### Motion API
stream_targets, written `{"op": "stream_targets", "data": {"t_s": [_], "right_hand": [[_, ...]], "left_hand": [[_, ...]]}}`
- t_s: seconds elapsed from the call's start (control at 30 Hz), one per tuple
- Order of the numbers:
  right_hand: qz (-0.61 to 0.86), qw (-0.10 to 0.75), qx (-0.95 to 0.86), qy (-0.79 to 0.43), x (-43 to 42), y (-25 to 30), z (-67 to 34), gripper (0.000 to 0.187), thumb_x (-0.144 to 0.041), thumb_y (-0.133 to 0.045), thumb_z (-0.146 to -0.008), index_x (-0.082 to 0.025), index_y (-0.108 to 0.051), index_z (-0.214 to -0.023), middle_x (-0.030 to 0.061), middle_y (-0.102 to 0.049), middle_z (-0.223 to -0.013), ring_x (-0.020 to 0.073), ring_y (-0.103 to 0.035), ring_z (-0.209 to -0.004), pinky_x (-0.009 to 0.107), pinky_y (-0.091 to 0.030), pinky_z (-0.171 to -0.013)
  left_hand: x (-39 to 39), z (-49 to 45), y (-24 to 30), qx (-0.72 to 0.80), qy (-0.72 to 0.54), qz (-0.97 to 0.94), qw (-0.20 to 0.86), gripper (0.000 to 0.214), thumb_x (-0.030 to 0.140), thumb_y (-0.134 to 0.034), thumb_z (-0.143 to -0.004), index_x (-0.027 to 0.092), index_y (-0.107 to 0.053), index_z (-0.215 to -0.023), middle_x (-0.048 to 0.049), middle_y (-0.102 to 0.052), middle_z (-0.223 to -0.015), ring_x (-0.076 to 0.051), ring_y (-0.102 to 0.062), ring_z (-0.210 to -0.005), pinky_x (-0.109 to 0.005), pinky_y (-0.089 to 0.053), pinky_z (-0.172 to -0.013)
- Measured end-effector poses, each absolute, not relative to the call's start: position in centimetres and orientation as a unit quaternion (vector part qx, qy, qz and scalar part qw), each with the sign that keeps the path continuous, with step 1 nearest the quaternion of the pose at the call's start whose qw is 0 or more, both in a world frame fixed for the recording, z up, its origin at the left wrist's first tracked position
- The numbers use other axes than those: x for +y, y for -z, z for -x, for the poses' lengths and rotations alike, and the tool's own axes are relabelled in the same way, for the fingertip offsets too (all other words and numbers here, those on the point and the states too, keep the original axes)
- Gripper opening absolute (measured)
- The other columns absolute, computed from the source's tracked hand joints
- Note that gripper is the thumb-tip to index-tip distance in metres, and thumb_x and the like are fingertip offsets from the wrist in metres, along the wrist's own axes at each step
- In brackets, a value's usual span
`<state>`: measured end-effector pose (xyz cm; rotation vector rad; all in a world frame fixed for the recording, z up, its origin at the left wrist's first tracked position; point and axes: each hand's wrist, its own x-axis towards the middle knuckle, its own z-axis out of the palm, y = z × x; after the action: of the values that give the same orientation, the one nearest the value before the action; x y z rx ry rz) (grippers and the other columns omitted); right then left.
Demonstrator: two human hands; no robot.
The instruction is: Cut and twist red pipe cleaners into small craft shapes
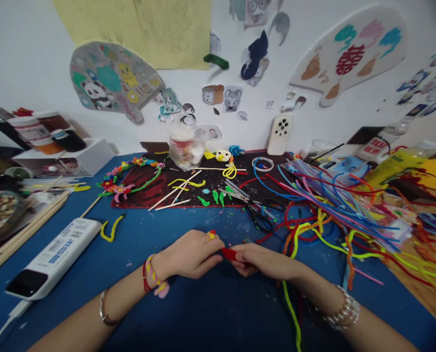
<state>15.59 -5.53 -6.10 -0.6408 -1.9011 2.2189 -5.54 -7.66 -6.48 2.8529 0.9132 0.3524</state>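
Note:
My left hand (188, 254) and my right hand (262, 261) meet low over the blue table (148, 244), both pinched on a short red pipe cleaner (228, 253) stretched between them. A small yellow and red ring sits on a finger of my left hand. The left wrist wears a red and yellow band with a pink fuzzy piece and a metal bangle; the right wrist wears a beaded bracelet (344, 313). A green pipe cleaner (291, 313) runs under my right forearm.
A pile of coloured pipe cleaners (350, 215) spreads at the right. Scissors (256, 210) lie on a dark mat (203, 188) with sticks, green bits and a pipe-cleaner flower (119, 188). A white power bank (53, 256) lies at the left, wooden sticks beyond it.

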Motion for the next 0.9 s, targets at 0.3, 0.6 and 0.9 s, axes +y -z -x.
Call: {"op": "stream_targets", "data": {"t_s": [0.3, 0.6, 0.9], "right_hand": [[0.226, 0.091, -0.598, -0.764, -5.6, 6.9, -15.5, 0.024, -0.034, -0.036, -0.087, -0.018, -0.037, -0.07, -0.0052, -0.034, -0.06, 0.0074, -0.026, -0.051, 0.02, -0.02, -0.046], [0.306, 0.163, -0.827, -0.443, -5.8, 6.6, -15.6, 0.022, -0.03, -0.037, -0.09, -0.018, -0.055, -0.09, 0.002, -0.057, -0.077, 0.0132, -0.051, -0.069, 0.026, -0.039, -0.066], [0.288, 0.279, -0.847, -0.35, -5.4, 6.9, -15.8, 0.012, -0.024, -0.051, -0.085, -0.02, -0.061, -0.089, 0.003, -0.064, -0.085, 0.0143, -0.057, -0.081, 0.026, -0.042, -0.075]], "left_hand": [[-7.8, 5.6, 7.4, 0.301, -0.199, -0.931, 0.047, 0.014, 0.022, -0.039, -0.088, 0.018, -0.05, -0.098, -0.0018, -0.061, -0.078, -0.012, -0.056, -0.064, -0.023, -0.04, -0.057], [-7.6, 5.8, 7.5, 0.302, -0.224, -0.925, 0.05, 0.018, 0.02, -0.037, -0.091, 0.017, -0.054, -0.096, -0.0037, -0.064, -0.078, -0.011, -0.059, -0.065, -0.021, -0.045, -0.061], [-7.8, 4.9, 7.1, 0.379, -0.267, -0.826, 0.321, 0.013, 0.025, -0.046, -0.088, 0.016, -0.053, -0.093, 0.0005, -0.064, -0.069, -0.008, -0.06, -0.059, -0.02, -0.046, -0.059]]}}
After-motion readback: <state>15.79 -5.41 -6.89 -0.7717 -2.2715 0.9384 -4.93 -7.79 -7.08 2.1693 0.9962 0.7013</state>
